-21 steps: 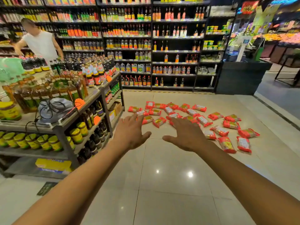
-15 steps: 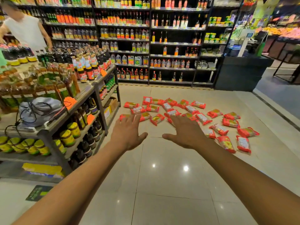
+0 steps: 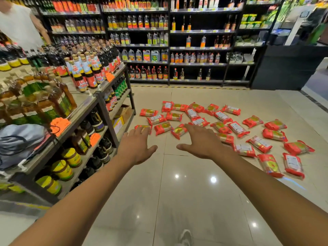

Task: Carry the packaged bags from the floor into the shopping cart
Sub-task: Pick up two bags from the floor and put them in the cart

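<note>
Closer now than half a second ago, the packaged bags fill more of the view, and the rack at 9 o'clock has slid further left. Both arms stay stretched forward. The left hand and right hand are palm down, fingers spread and straight, holding nothing.

The bags are flat red plastic packs, some showing a white label and others a gold and green print. They lie scattered on the glossy beige floor from 12 to 3 o'clock, beyond the fingertips.

The rack carries dark sauce bottles, yellow-lidded jars and a grey bag. Tall shelves of bottles line the wall at 12 o'clock. A dark counter stands at 2 o'clock. A person in a white top stands at 10 o'clock.
</note>
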The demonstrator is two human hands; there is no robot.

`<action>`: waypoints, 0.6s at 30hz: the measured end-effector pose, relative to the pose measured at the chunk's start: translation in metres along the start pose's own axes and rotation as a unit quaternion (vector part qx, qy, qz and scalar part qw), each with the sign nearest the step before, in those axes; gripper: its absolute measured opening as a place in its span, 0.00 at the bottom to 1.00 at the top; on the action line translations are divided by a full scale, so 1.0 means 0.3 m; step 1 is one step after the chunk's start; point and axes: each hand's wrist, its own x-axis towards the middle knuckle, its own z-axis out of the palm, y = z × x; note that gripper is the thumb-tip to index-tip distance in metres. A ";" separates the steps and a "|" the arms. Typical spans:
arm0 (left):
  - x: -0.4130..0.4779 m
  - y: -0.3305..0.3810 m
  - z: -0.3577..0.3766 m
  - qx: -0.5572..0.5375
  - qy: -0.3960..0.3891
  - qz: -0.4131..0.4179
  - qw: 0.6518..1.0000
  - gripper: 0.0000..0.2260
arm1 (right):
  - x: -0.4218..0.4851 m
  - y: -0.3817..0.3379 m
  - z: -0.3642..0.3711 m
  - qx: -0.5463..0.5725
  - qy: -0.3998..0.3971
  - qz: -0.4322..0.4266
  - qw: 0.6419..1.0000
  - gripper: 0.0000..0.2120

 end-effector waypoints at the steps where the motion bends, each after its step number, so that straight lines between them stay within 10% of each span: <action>1: 0.074 -0.011 -0.003 0.003 0.000 -0.002 1.000 0.37 | 0.087 0.021 -0.002 0.005 0.000 -0.007 1.000 0.45; 18: 1.175 -0.313 0.092 0.019 -0.053 -0.050 0.997 0.38 | 1.389 0.181 -0.035 -0.014 -0.056 -0.085 0.995 0.42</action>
